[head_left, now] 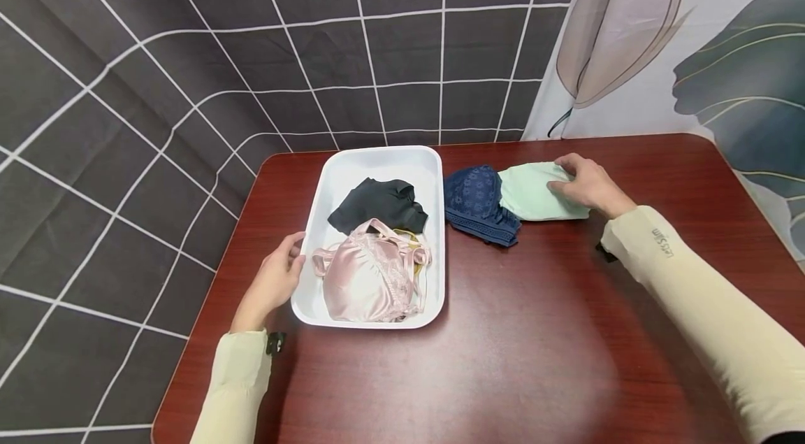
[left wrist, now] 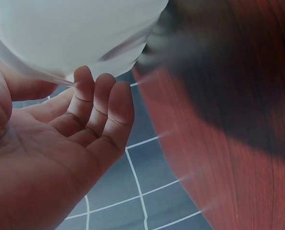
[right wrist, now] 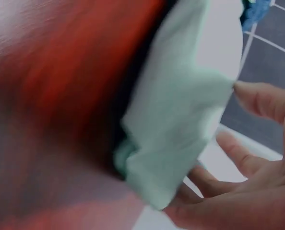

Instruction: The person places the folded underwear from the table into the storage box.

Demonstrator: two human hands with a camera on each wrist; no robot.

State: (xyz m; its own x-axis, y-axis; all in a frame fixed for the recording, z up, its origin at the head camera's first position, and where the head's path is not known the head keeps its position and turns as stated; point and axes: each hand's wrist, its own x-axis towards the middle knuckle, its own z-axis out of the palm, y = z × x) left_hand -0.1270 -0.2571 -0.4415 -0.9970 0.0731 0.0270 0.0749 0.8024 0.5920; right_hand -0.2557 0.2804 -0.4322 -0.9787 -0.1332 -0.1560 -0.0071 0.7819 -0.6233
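In the head view, my left hand point(head_left: 273, 280) is beside the left rim of a white plastic tray point(head_left: 435, 248). Its bent fingers touch the tray's outer edge point(left wrist: 61, 80) in the left wrist view. A pink satin bra point(head_left: 365, 280) lies in the tray's near half, with a black folded garment point(head_left: 377, 206) behind it. My right hand point(head_left: 588, 185) lies over the right end of a mint-green folded garment point(head_left: 534, 192). In the right wrist view its spread fingertips touch the mint garment point(right wrist: 190, 105) along one side. A navy lace bra point(head_left: 474, 199) overlaps the garment's left end.
Part of a yellow item point(head_left: 416, 248) shows beneath the pink bra. All of this stands on a reddish-brown table point(head_left: 503, 360). Dark gridded cloth point(head_left: 402, 52) hangs behind and to the left. A leaf-patterned curtain point(head_left: 629, 24) hangs at the back right.
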